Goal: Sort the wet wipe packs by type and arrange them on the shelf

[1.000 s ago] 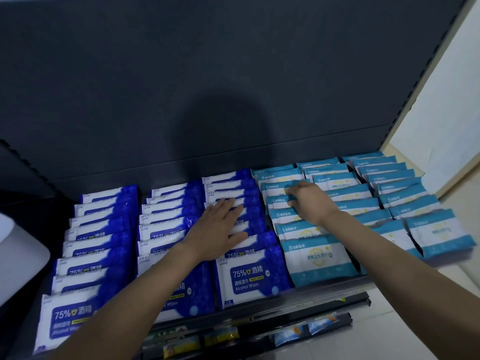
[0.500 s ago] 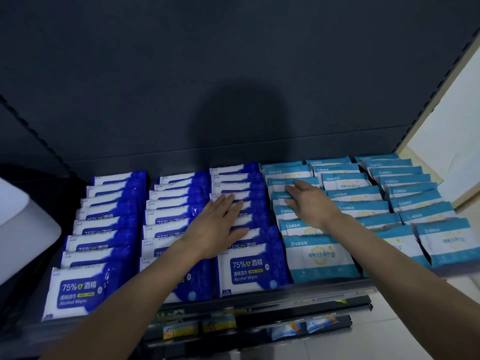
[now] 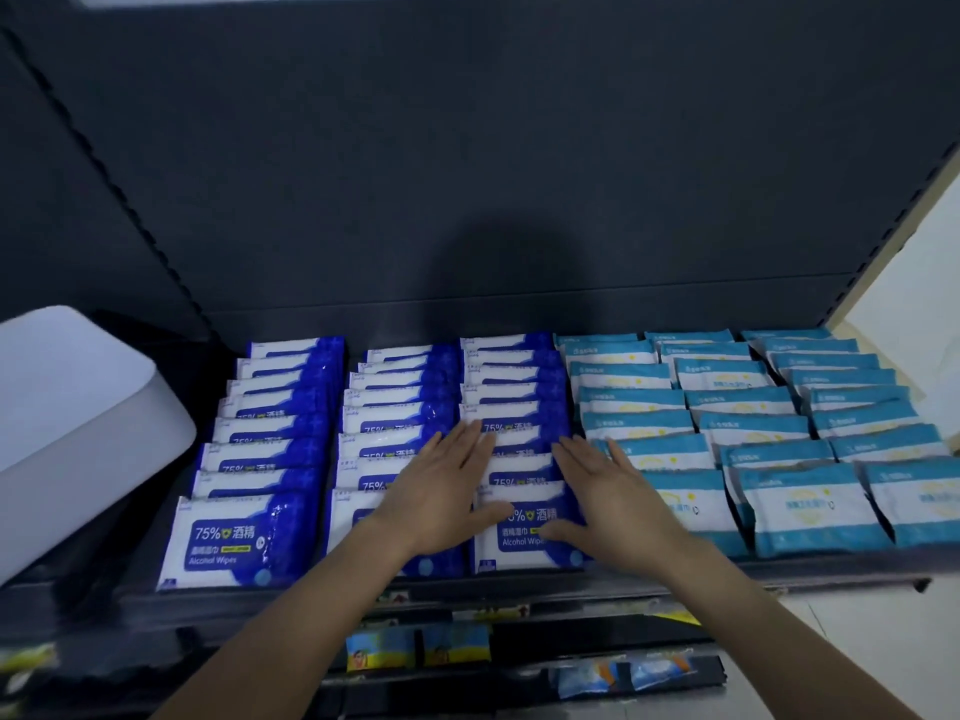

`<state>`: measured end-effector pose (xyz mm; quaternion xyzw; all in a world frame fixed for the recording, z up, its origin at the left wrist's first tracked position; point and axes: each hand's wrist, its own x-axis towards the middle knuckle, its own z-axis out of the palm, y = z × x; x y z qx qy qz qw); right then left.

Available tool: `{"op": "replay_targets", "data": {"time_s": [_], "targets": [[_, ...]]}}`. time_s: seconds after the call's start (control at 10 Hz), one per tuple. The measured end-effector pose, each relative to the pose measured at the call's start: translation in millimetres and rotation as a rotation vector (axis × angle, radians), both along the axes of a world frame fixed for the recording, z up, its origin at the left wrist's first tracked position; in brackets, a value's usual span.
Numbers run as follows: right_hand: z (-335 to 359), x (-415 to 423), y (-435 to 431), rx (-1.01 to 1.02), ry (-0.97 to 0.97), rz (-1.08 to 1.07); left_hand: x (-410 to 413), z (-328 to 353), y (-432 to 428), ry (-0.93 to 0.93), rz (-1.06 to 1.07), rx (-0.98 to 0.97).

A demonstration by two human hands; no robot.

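Right hand (image 3: 613, 506) moved beside left hand (image 3: 441, 496), fingers straight, loosely together, flanking "Alcohol Wipes" packs (image 3: 519, 550).

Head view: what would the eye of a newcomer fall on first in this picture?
First, two colour blocks: three rows of dark blue packs on the left, three rows of light blue packs on the right. Next, the left hand and right hand, both flat with straight fingers, lying on packs near where the colours meet. A white bin sits at the far left.
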<state>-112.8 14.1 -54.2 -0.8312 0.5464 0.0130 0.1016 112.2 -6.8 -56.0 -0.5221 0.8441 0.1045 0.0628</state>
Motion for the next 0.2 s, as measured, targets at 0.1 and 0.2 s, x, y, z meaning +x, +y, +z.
{"op": "replay_targets", "data": {"time_s": [0.1, 0.2], "targets": [[4, 6, 5, 0.038, -0.043, -0.04, 2, 6, 3, 0.04, -0.008, 0.056], [13, 8, 12, -0.011, -0.153, -0.081, 12, 20, 13, 0.239, 0.034, 0.034]]}}
